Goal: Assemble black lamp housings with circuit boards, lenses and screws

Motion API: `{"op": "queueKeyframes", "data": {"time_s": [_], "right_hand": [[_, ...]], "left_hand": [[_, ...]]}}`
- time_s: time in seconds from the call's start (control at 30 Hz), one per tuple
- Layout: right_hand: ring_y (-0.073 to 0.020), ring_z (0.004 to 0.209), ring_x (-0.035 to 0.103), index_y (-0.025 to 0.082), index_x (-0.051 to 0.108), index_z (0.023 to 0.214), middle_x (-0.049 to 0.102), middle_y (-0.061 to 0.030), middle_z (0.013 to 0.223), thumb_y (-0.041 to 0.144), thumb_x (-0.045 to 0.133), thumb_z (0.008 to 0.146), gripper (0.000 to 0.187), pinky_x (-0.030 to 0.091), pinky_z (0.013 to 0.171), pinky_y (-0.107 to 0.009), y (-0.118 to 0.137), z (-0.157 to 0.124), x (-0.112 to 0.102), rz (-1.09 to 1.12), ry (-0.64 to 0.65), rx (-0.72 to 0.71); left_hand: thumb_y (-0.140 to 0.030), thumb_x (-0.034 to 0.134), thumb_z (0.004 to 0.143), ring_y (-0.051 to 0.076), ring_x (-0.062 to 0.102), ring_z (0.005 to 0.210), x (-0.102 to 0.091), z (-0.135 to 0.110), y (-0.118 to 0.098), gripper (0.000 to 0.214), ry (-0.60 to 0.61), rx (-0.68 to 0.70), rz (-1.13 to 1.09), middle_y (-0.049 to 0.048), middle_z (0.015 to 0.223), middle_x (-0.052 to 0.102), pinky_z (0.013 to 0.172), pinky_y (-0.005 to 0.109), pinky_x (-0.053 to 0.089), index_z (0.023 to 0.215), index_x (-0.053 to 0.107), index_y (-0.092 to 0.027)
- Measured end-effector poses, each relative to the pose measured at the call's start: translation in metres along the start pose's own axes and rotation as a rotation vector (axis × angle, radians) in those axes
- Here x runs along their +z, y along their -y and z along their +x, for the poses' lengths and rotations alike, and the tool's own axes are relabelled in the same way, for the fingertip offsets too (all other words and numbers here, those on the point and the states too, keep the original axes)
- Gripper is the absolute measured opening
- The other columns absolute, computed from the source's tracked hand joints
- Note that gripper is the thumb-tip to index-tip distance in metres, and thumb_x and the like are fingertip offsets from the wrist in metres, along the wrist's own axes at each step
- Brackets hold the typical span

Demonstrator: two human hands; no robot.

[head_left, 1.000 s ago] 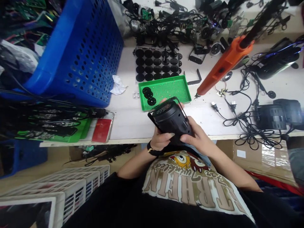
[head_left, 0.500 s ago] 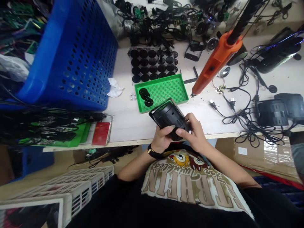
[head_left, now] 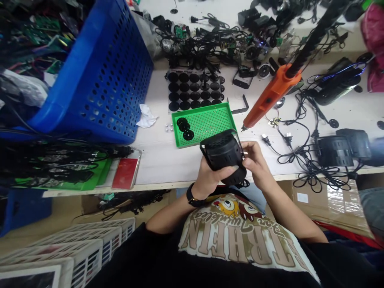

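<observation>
Well, from my seat the black housing [head_left: 223, 154] had turned in the hands since my last look, so a different, slotted end now faced the camera. All that told me was that it was being looked over or worked on from another side. It was held just above the near edge of the surface [head_left: 156, 168], beside the corner of the green tray [head_left: 204, 124]. The left hand [head_left: 214, 178] was cupped beneath it with the fingers wrapped round, while the right hand [head_left: 255, 160] pinched its side between curled fingers and thumb. Both hands were closed firmly on it.

The tray held three black discs [head_left: 184, 128] at its left end, with small specks scattered over its perforated floor. Further along lay a sheet of black discs [head_left: 193, 90] in neat rows. To the left stood a big blue crate [head_left: 99, 76], its perforated wall facing me, and I could not see what was inside it.
</observation>
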State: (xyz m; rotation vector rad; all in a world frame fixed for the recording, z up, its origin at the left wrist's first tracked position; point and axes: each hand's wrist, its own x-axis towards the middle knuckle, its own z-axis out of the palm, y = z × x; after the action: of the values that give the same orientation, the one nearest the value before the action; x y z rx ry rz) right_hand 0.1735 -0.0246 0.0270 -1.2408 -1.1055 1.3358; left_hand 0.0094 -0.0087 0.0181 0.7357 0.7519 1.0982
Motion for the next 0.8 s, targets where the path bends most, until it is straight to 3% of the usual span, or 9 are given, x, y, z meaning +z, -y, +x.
{"op": "queueKeyframes", "data": {"time_s": [0.1, 0.2, 0.33, 0.53, 0.8], "right_hand": [[-0.0289, 0.128, 0.062, 0.03, 0.059, 0.131, 0.067, -0.0055, 0.135, 0.072, 0.083, 0.074, 0.075, 0.049, 0.112, -0.044, 0.01, 0.008, -0.002, 0.151, 0.112, 0.015], [-0.0305, 0.123, 0.068, 0.026, 0.069, 0.123, 0.075, -0.0054, 0.125, 0.066, 0.085, 0.075, 0.064, 0.051, 0.112, -0.047, 0.014, 0.012, 0.006, 0.237, 0.209, 0.078], [-0.0311, 0.109, 0.075, 0.022, 0.075, 0.105, 0.081, -0.0057, 0.107, 0.066, 0.083, 0.076, 0.054, 0.058, 0.102, -0.047, 0.011, 0.011, 0.02, 0.287, 0.087, 0.082], [-0.0308, 0.106, 0.075, 0.022, 0.073, 0.098, 0.081, -0.0054, 0.099, 0.069, 0.082, 0.075, 0.052, 0.061, 0.097, -0.046, 0.001, 0.007, 0.027, 0.288, -0.072, 0.109], [-0.0326, 0.111, 0.075, 0.023, 0.075, 0.114, 0.081, -0.0068, 0.11, 0.056, 0.095, 0.06, 0.067, 0.054, 0.112, -0.052, -0.008, -0.004, 0.003, 0.429, -0.005, 0.229]], "left_hand": [[-0.029, 0.101, 0.059, 0.029, 0.072, 0.113, -0.004, -0.007, -0.001, 0.071, 0.046, -0.012, 0.125, 0.008, 0.122, 0.077, 0.107, 0.049, 0.056, 0.123, 0.07, -0.02], [-0.03, 0.101, 0.06, 0.031, 0.07, 0.118, -0.007, -0.013, 0.001, 0.076, 0.061, -0.039, 0.188, 0.0097, 0.127, 0.075, 0.108, 0.052, 0.055, 0.127, 0.067, -0.02], [-0.033, 0.099, 0.065, 0.032, 0.069, 0.121, -0.009, -0.018, 0.002, 0.071, 0.065, -0.041, 0.178, 0.0093, 0.128, 0.075, 0.108, 0.051, 0.055, 0.128, 0.068, -0.02], [-0.036, 0.096, 0.072, 0.032, 0.065, 0.129, -0.005, -0.016, 0.002, 0.068, 0.091, -0.072, 0.137, 0.0085, 0.134, 0.071, 0.114, 0.051, 0.05, 0.129, 0.062, -0.022], [-0.036, 0.097, 0.069, 0.031, 0.063, 0.126, -0.002, -0.01, 0.005, 0.073, 0.084, -0.251, 0.148, 0.0063, 0.128, 0.065, 0.108, 0.052, 0.052, 0.119, 0.045, -0.026]]}}
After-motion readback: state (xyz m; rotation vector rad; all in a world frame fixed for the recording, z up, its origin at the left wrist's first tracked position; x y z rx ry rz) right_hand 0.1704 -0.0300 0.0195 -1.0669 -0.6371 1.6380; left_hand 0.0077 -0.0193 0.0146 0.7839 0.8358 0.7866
